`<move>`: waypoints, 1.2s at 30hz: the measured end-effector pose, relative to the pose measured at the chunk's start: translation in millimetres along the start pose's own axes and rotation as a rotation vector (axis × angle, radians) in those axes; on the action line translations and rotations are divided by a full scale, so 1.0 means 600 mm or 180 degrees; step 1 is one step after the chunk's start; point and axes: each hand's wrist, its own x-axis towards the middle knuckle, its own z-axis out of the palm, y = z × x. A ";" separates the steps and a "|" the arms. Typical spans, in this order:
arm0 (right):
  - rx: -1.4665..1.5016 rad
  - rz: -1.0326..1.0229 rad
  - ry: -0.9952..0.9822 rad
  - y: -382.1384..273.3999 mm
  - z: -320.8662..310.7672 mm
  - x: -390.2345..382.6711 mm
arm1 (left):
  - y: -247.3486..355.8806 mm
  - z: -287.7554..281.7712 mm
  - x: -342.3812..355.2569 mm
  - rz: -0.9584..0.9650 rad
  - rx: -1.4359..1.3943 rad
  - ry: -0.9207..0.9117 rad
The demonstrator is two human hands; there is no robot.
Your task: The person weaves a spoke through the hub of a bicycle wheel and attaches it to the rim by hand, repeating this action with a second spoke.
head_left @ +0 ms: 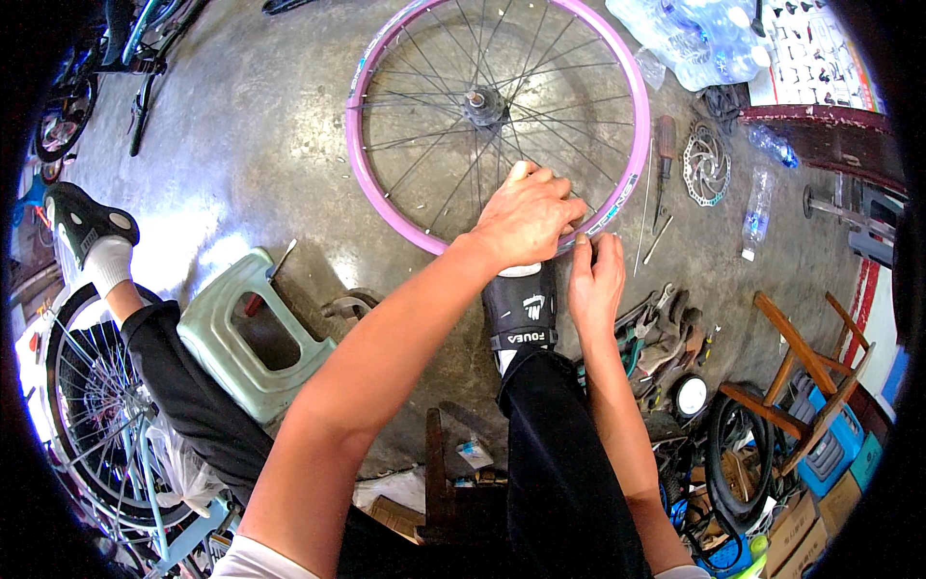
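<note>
A bicycle wheel (644,116) with a pink-purple rim and black spokes lies flat on the floor, with no tire on it. My left hand (529,214) is closed over the near right part of the wheel, its fingers curled down by the spokes and the rim's inner side. Whatever those fingers hold is hidden under the hand. Just to its right, my right hand (595,278) pinches at the outer edge of the rim, thumb and fingers close together. My shoe (524,309) is right below the rim, between the two forearms.
Right of the wheel lie a screwdriver (666,145), a brake disc (708,166) and plastic bottles (757,217). Pliers and gloves (670,333) are heaped beside my right forearm. A green plastic stool (217,323) stands left; a wooden stool (805,338) lies tipped at right.
</note>
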 end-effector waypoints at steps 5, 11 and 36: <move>-0.0140 0.0042 -0.0063 0.000 0.000 0.000 | -0.001 0.003 0.000 -0.0041 0.0105 -0.0069; -0.0131 -0.0084 -0.0009 0.006 0.001 0.001 | 0.001 0.002 0.002 -0.0013 0.0111 0.0011; -0.0162 -0.0165 0.0132 0.004 0.001 0.008 | 0.004 0.002 0.005 -0.0082 0.0097 0.0032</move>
